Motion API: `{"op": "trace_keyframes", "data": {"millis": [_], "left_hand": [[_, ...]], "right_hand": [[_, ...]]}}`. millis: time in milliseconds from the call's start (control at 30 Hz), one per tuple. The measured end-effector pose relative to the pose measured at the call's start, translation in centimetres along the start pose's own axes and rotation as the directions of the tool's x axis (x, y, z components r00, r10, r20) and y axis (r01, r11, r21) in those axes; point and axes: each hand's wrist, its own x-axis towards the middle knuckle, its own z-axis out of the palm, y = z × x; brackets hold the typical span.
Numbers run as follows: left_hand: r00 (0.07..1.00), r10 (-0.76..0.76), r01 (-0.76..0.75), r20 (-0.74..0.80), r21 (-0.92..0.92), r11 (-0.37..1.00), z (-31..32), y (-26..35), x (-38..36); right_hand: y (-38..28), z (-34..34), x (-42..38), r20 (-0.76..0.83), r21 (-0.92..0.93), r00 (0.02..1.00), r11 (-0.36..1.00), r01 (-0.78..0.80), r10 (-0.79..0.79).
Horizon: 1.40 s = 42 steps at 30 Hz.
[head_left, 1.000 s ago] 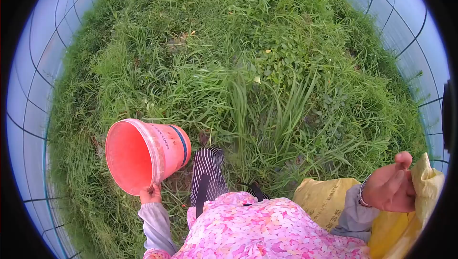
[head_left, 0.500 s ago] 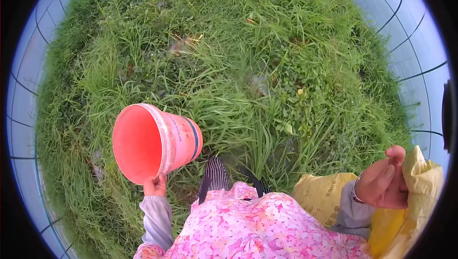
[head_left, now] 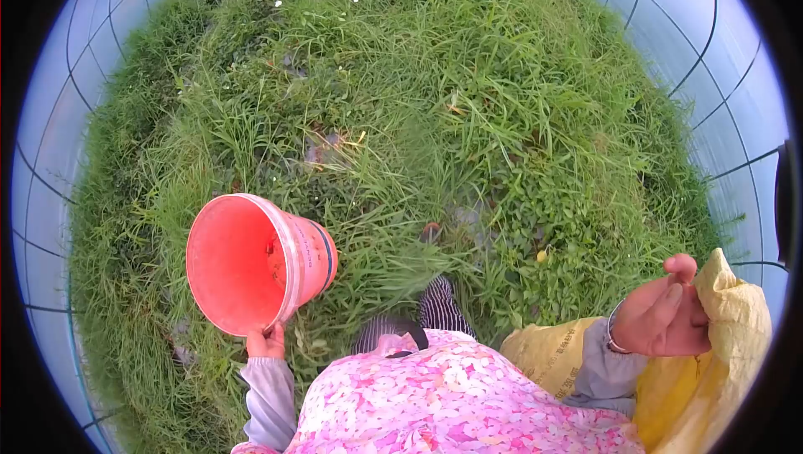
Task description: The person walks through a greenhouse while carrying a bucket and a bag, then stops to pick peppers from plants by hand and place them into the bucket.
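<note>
My left hand [head_left: 266, 343] is closed on the rim of a red plastic bucket [head_left: 311, 257]. The bucket hangs tilted, its mouth toward the left and up at me, and a few small dark bits show on its inner bottom. On the right side, my right hand [head_left: 665, 320] grips the rolled edge of a yellow woven sack [head_left: 740, 312], thumb over bent fingers. Part of the sack with printed dark characters [head_left: 544, 354] lies behind my right forearm. What the sack contains is hidden from me.
Tall grass and leafy weeds [head_left: 401, 136] cover the ground ahead. Patches of dark sheet or soil [head_left: 322, 151] show through. Curved pale plastic walls with dark ribs [head_left: 694, 44] rise on both sides. A small yellow round thing [head_left: 541, 257] sits among the leaves.
The ground has shifted downward in view as I step forward, and my other striped leg now shows. The bucket has moved slightly left and down. Both hands keep their grips.
</note>
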Motion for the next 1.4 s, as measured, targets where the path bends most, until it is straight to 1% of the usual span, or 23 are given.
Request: {"op": "trace_keyframes", "data": {"millis": [67,167,200,233,267,333,400,433,500,700,800,867,933,967,1033,1100,1167,1200,1233,1267,1333,1367,1400], "left_hand": [[0.999,0.034,-0.034,-0.019,-0.040,0.999,3.4,-1.8,2.5],[0.997,-0.002,-0.004,-0.074,-0.073,0.997,9.4,-3.4,6.2],[0.993,-0.029,0.021,-0.115,-0.063,0.998,10.0,-3.7,7.4],[0.992,-0.050,0.038,-0.117,-0.102,0.994,12.6,-4.3,8.8],[0.978,-0.106,0.088,-0.182,-0.104,0.991,15.4,-4.1,9.6],[0.969,-0.144,0.135,-0.203,-0.055,0.989,17.4,-4.0,13.4],[0.956,-0.204,0.200,-0.212,-0.041,0.979,18.3,-4.9,17.8],[0.963,-0.163,0.165,-0.215,-0.012,0.986,20.7,-5.1,17.5],[0.969,-0.090,0.102,-0.229,0.040,0.994,24.7,-5.8,15.7],[0.976,-0.077,0.069,-0.203,-0.043,0.997,32.8,-3.8,16.7],[0.981,-0.083,0.078,-0.175,-0.040,0.996,35.5,-4.0,19.1],[0.989,-0.029,0.015,-0.147,-0.095,0.995,38.4,-4.0,20.2],[0.983,-0.060,0.046,-0.173,-0.085,0.995,41.0,-3.6,23.6],[0.978,-0.079,0.066,-0.191,-0.071,0.995,41.3,-3.5,26.0],[0.999,0.040,-0.037,-0.037,0.088,0.995,40.8,-3.4,31.0],[0.984,-0.103,0.092,-0.147,-0.082,0.992,47.1,-2.3,32.2],[0.955,-0.077,0.067,-0.285,-0.044,0.997,51.9,-1.8,34.9],[0.966,-0.082,0.078,-0.247,-0.026,0.997,54.2,-0.9,36.9],[0.967,-0.097,0.096,-0.234,-0.015,0.995,55.5,-0.4,38.5],[0.960,-0.139,0.121,-0.243,-0.086,0.989,56.6,0.6,39.9],[0.970,-0.157,0.164,-0.186,0.021,0.986,59.9,3.4,41.6],[0.975,-0.164,0.177,-0.152,0.071,0.982,61.7,4.9,42.4],[0.971,-0.142,0.164,-0.191,0.105,0.981,63.6,6.2,42.7]], "right_hand": [[3.8,4.2,0.0,-0.085,0.170,0.996,0.985,-0.007,0.022],[10.6,9.9,-1.3,-0.205,0.143,0.979,0.990,0.018,0.012],[13.4,9.3,-2.7,-0.185,0.131,0.977,0.988,-0.083,0.107],[15.2,10.5,-1.5,-0.157,0.141,0.984,0.988,-0.060,0.082],[16.9,12.1,0.4,-0.143,0.158,0.989,0.987,-0.022,0.044],[20.4,13.5,2.7,-0.152,0.153,0.988,0.988,-0.006,0.030],[23.7,15.8,5.1,-0.120,0.108,0.990,0.993,-0.054,0.067],[24.9,16.3,5.6,-0.113,0.076,0.990,0.994,-0.078,0.086],[27.1,18.1,6.6,-0.131,0.085,0.991,0.996,-0.019,0.030],[31.0,23.2,9.3,-0.092,0.149,0.996,0.989,0.020,-0.006],[32.9,24.7,10.8,-0.060,-0.013,0.998,1.000,0.002,-0.003],[33.9,27.6,12.3,-0.194,-0.024,0.979,0.998,0.051,-0.055],[35.4,30.8,13.4,-0.313,-0.025,0.945,0.995,0.093,-0.096],[36.3,32.2,13.6,-0.343,0.040,0.931,0.989,0.145,-0.123],[38.5,34.7,14.4,-0.372,0.093,0.909,0.967,0.238,-0.188],[40.8,37.2,15.6,-0.383,0.087,0.883,0.941,0.326,-0.271],[43.3,41.7,17.0,-0.407,0.013,0.841,0.919,0.395,-0.356],[44.9,43.9,17.7,-0.434,-0.007,0.810,0.901,0.434,-0.394],[47.1,45.4,18.5,-0.474,0.033,0.780,0.877,0.479,-0.409],[48.6,47.0,18.9,-0.479,0.096,0.788,0.869,0.486,-0.388],[48.8,54.4,20.3,-0.475,0.222,0.811,0.846,0.485,-0.341],[49.2,57.1,21.1,-0.489,0.198,0.803,0.853,0.483,-0.341],[49.7,59.9,21.9,-0.502,0.175,0.795,0.860,0.480,-0.341]]}}
